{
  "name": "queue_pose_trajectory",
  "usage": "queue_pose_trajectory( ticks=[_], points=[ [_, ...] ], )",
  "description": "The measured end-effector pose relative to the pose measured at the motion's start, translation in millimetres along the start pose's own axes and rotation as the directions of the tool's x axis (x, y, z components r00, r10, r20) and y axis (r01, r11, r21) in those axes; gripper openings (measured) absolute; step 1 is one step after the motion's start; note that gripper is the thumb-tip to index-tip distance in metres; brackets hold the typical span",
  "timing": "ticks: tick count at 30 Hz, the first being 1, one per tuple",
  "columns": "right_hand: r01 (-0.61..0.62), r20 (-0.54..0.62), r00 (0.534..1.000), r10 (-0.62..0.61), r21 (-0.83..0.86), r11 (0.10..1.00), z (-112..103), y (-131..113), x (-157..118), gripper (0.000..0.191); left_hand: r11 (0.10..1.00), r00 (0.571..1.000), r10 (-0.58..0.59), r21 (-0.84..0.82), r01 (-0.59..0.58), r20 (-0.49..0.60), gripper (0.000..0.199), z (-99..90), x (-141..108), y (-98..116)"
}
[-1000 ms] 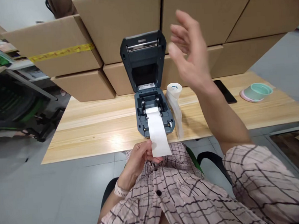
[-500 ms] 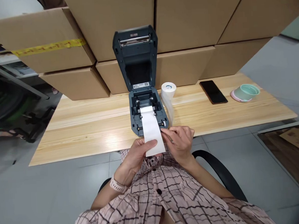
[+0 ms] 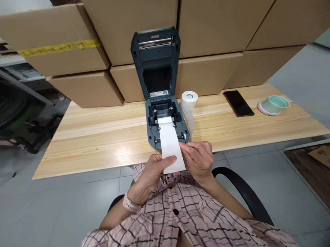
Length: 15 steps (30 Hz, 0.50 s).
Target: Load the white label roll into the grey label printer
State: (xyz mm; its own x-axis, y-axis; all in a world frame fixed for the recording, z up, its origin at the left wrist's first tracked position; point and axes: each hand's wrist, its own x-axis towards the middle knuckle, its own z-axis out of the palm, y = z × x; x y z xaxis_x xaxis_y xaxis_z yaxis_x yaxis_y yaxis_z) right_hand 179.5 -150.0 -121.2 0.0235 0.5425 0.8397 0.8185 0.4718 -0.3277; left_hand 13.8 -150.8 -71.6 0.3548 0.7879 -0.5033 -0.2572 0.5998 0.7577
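Observation:
A dark label printer [image 3: 152,130] stands on the wooden table with its lid [image 3: 157,64] raised. A white paper strip [image 3: 170,141] runs out of it over the front edge. My left hand [image 3: 153,170] pinches the strip's lower end, thumb on top. At the strip's right edge, my right hand [image 3: 198,159] is closed, thumb and index finger pressed together on the edge. Right of the printer stands a white roll [image 3: 190,99] with a loose translucent tail hanging forward.
Cardboard boxes [image 3: 212,74] are stacked behind the table [image 3: 99,142]. A black phone [image 3: 238,103] and a green cup [image 3: 275,103] on a pink base lie to the right. A black chair arm [image 3: 241,186] curves beside my right forearm.
The view has shifted slightly, so the printer and table items appear a little farther right. Both hands keep nearly the same hold at the strip.

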Motion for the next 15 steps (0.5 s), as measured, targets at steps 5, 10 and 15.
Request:
queue_pose_trajectory(
  ticks=[5, 10, 15],
  points=[
    [0.108, 0.016, 0.994, -0.109, 0.045, 0.993, 0.0, 9.0, 0.5, 0.040, 0.999, 1.000, -0.020, -0.027, 0.020, -0.003, 0.036, 0.5, -1.7, 3.3],
    [0.306, 0.083, 0.945, -0.317, 0.127, 0.944, -5.2, 25.2, 10.9, 0.038, 0.999, 0.999, -0.022, -0.041, 0.023, 0.030, 0.035, 0.2, -1.7, 5.3],
    [0.422, 0.117, 0.882, -0.456, 0.235, 0.876, -6.8, 39.2, 27.3, 0.032, 0.998, 0.996, -0.045, -0.049, 0.049, 0.079, 0.035, -1.5, -1.9, 6.5]
  ],
)
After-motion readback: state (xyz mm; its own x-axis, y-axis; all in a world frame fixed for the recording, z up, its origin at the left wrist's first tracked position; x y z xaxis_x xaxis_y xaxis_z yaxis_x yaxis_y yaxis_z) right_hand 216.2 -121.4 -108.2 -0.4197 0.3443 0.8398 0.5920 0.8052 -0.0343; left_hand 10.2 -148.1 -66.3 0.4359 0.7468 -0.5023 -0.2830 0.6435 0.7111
